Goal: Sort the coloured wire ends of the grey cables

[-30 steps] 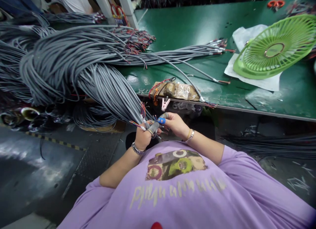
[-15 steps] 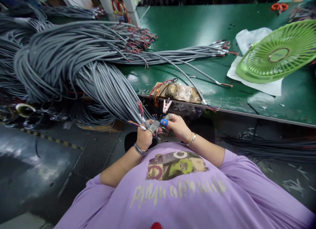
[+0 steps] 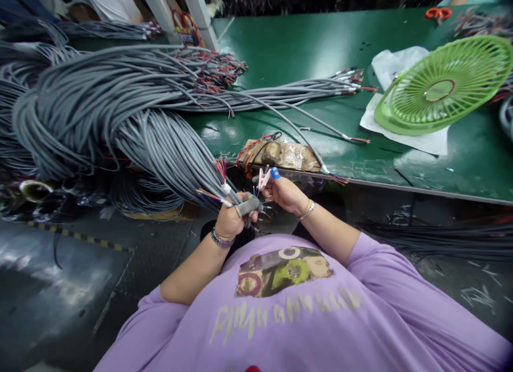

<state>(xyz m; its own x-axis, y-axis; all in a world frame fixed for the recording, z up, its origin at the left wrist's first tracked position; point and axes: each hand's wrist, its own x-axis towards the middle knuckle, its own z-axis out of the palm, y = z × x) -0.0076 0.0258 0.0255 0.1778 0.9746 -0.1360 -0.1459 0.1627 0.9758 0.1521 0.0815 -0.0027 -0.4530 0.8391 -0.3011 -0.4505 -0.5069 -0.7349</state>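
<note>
My left hand is closed around the ends of several grey cables, its taped thumb lying across them. Fanned coloured wire ends and short thin wires stick out around its fingers. My right hand is beside a pink clip at the bench's front edge, with its blue-wrapped thumb tip raised and its other fingers curled. What those fingers pinch, if anything, is too small to make out. A taped brown bundle with red and black leads lies just behind the clip.
The large heap of grey cables spreads across the left of the green bench. A green fan stands on white paper at the right. Orange-handled scissors lie at the back. Dark cables lie below the bench at the right.
My right hand has moved away from the wire ends at my left hand and up to the pink clip. My left hand keeps its hold. The view has shifted slightly.
</note>
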